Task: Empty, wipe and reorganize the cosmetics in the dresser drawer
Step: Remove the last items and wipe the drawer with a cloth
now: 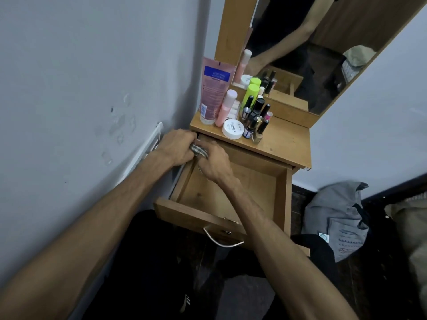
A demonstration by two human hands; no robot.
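Cosmetics (245,112) are standing in a tight cluster on the dresser top (284,144), just behind the drawer (231,190), which is hanging pulled out toward the person with its wooden floor showing bare. At the drawer's far left corner both hands are meeting over a checked cloth (198,150): the left hand (178,146) is sitting at the drawer's left wall with its fingers curled tight around the cloth's near end, and the right hand (216,165) is reaching into the drawer from the right, its fingers bent down onto the cloth's other end, though how far they are closing under it is hidden. Behind the drawer, at the cluster's left, a pink tube (213,88) is leaning against the mirror frame (233,28), with a pink bottle (226,107) just beside it. A white jar (233,129) is lying nearest the drawer's back edge, and small dark bottles (257,116) are crowding to its right, with a green-capped bottle (250,94) rising behind them. The mirror (307,54) is reflecting an arm and the same bottles. A metal handle (221,239) is hanging on the drawer's front panel, above the person's dark-clothed lap. Right of the drawer, on the floor, a grey garment (339,215) is lying crumpled. A grey wall (80,88) is running along the drawer's left side.
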